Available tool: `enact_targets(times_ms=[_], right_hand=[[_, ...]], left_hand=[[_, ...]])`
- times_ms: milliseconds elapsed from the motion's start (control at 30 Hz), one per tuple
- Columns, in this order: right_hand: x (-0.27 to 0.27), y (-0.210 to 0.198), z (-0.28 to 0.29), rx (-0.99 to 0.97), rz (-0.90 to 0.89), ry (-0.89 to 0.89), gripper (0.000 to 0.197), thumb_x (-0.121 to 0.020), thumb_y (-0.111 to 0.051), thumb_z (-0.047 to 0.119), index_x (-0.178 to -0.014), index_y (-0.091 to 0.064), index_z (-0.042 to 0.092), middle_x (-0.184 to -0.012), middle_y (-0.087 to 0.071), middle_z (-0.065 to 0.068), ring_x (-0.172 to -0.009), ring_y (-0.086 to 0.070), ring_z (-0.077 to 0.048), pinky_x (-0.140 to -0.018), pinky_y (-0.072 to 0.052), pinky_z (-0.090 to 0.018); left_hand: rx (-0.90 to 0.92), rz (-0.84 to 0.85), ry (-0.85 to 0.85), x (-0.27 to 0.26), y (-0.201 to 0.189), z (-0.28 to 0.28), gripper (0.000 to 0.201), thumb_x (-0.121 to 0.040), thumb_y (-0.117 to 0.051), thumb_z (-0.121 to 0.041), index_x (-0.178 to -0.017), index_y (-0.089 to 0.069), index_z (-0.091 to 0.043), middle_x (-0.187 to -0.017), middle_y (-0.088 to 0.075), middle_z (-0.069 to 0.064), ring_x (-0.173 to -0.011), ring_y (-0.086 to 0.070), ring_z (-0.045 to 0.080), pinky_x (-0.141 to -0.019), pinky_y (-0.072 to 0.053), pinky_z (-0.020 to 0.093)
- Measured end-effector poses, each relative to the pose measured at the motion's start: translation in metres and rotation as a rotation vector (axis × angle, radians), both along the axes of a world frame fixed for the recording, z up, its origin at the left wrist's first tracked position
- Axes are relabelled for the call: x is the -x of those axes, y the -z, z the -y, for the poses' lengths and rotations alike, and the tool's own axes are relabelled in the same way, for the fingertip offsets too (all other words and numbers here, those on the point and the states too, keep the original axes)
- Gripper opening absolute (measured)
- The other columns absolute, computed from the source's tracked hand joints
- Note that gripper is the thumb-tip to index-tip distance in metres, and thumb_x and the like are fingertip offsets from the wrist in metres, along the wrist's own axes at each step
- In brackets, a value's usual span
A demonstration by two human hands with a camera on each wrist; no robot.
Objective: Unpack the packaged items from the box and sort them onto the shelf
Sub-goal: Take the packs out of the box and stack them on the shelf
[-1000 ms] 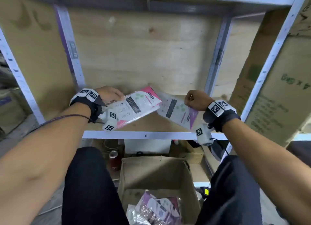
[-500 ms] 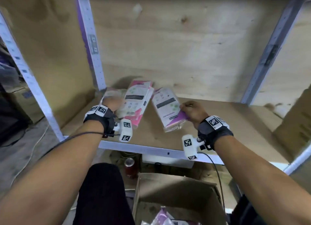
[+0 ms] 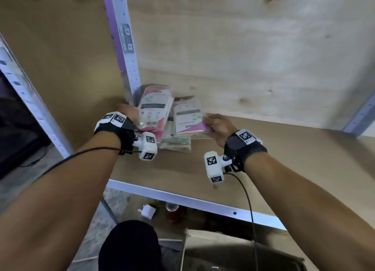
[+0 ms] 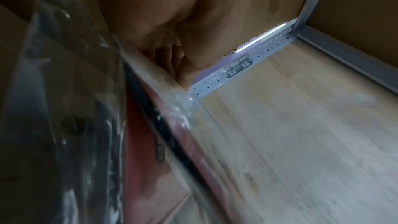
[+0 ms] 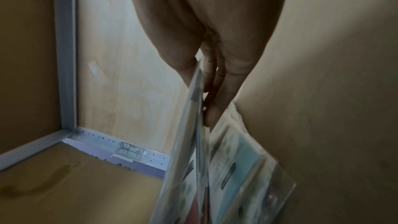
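On the wooden shelf (image 3: 263, 155), a small stack of plastic-wrapped packages (image 3: 176, 143) lies in the back left corner beside the metal upright. My left hand (image 3: 130, 115) grips a pink-and-white package (image 3: 155, 108) by its left edge, held over the stack. My right hand (image 3: 212, 123) pinches a purple-and-white package (image 3: 189, 118) at its right edge, just above the stack. In the left wrist view the fingers (image 4: 178, 64) curl behind the clear wrapping (image 4: 150, 134). The right wrist view has thumb and fingers (image 5: 215, 101) clamped on the package edge (image 5: 189, 142), with a teal package (image 5: 243, 156) below.
The perforated metal upright (image 3: 126, 53) stands right behind the stack, and the plywood back wall (image 3: 243, 57) closes the shelf. The shelf's metal front rail (image 3: 192, 201) runs below my wrists. The open cardboard box (image 3: 233, 248) sits on the floor beneath, near a can (image 3: 172, 209).
Both hands have carried their packages deeper and leftward into the shelf's back corner, now over the stack. The head view has moved closer, so the box is mostly out of sight.
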State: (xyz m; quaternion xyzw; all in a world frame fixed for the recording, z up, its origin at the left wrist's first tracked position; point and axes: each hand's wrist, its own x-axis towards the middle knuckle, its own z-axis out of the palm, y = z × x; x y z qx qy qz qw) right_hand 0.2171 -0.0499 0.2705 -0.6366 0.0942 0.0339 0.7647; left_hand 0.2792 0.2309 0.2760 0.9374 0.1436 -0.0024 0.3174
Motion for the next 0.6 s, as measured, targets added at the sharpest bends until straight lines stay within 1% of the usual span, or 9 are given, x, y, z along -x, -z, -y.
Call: enact_targets(times_ms=[33,100,167,233,267,333,400,467,600], right_hand=[[-0.006,0.003,-0.005,0.013,0.002,-0.011,0.019,-0.098,-0.055,0.000,-0.079,-0.054,0.006,-0.069,-0.059,-0.007,-0.042,-0.062,-0.008,-0.045,-0.058,-0.029],[-0.020,0.012,-0.017,0.069,-0.001,-0.032,0.023,-0.097,-0.055,-0.002,-0.076,-0.052,0.004,-0.069,-0.057,-0.009,-0.046,-0.061,-0.011,-0.045,-0.056,-0.028],[-0.029,0.021,-0.024,0.137,-0.017,-0.032,0.012,-0.097,-0.056,-0.001,-0.087,-0.051,0.003,-0.072,-0.055,-0.009,-0.051,-0.058,-0.012,-0.045,-0.051,-0.025],[-0.039,0.029,-0.030,0.206,-0.016,-0.048,0.012,-0.096,-0.058,0.002,-0.086,-0.052,0.003,-0.073,-0.057,-0.010,-0.054,-0.058,-0.013,-0.053,-0.053,-0.028],[-0.043,0.033,-0.032,0.251,-0.010,-0.065,0.020,-0.096,-0.059,0.004,-0.077,-0.054,0.004,-0.074,-0.060,-0.013,-0.057,-0.060,-0.016,-0.062,-0.057,-0.034],[-0.048,0.036,-0.036,0.324,-0.009,-0.085,0.031,-0.094,-0.063,0.007,-0.064,-0.053,0.009,-0.083,-0.063,-0.022,-0.073,-0.061,-0.028,-0.079,-0.054,-0.047],[-0.050,0.037,-0.038,0.334,-0.023,-0.094,0.034,-0.093,-0.064,0.008,-0.061,-0.051,0.010,-0.087,-0.060,-0.026,-0.080,-0.057,-0.033,-0.078,-0.048,-0.045],[-0.052,0.038,-0.039,0.370,-0.035,-0.095,0.035,-0.092,-0.067,0.010,-0.060,-0.053,0.010,-0.085,-0.059,-0.026,-0.073,-0.055,-0.031,-0.075,-0.045,-0.042],[-0.051,0.037,-0.035,0.432,-0.036,-0.153,0.032,-0.093,-0.067,0.014,-0.065,-0.051,0.009,-0.076,-0.053,-0.018,-0.058,-0.049,-0.025,-0.071,-0.042,-0.039]], left_hand=[[-0.068,0.012,-0.020,-0.003,0.003,-0.002,0.029,-0.093,-0.063,-0.019,-0.119,-0.065,-0.005,-0.125,-0.067,0.012,-0.118,-0.063,0.028,-0.089,-0.049,0.033],[-0.052,-0.004,-0.050,-0.011,0.012,-0.008,0.033,-0.095,-0.061,-0.020,-0.123,-0.061,-0.004,-0.124,-0.065,0.012,-0.118,-0.063,0.029,-0.089,-0.048,0.033],[-0.032,0.041,-0.044,-0.015,0.023,-0.011,0.033,-0.098,-0.053,-0.016,-0.126,-0.059,0.001,-0.127,-0.065,0.014,-0.118,-0.062,0.031,-0.092,-0.048,0.035],[-0.044,-0.006,-0.045,-0.022,0.031,-0.017,0.032,-0.100,-0.051,-0.016,-0.126,-0.062,-0.001,-0.129,-0.065,0.014,-0.120,-0.062,0.031,-0.095,-0.048,0.035],[-0.017,-0.006,-0.065,-0.027,0.034,-0.019,0.032,-0.100,-0.050,-0.016,-0.126,-0.062,-0.001,-0.130,-0.064,0.014,-0.121,-0.061,0.032,-0.097,-0.047,0.035],[0.050,-0.007,-0.074,-0.030,0.032,-0.018,0.033,-0.102,-0.047,-0.015,-0.127,-0.061,0.000,-0.132,-0.062,0.016,-0.122,-0.060,0.034,-0.097,-0.046,0.036],[0.138,0.037,-0.091,-0.037,0.029,-0.017,0.036,-0.100,-0.052,-0.019,-0.129,-0.061,-0.001,-0.131,-0.063,0.017,-0.121,-0.060,0.034,-0.090,-0.047,0.034],[0.091,0.074,-0.071,-0.043,0.030,-0.013,0.044,-0.094,-0.062,-0.027,-0.127,-0.062,0.003,-0.129,-0.064,0.019,-0.118,-0.062,0.034,-0.083,-0.045,0.034],[0.104,0.037,-0.020,-0.045,0.031,-0.011,0.052,-0.087,-0.073,-0.037,-0.120,-0.064,0.002,-0.117,-0.064,0.014,-0.095,-0.060,0.026,-0.076,-0.042,0.030]])
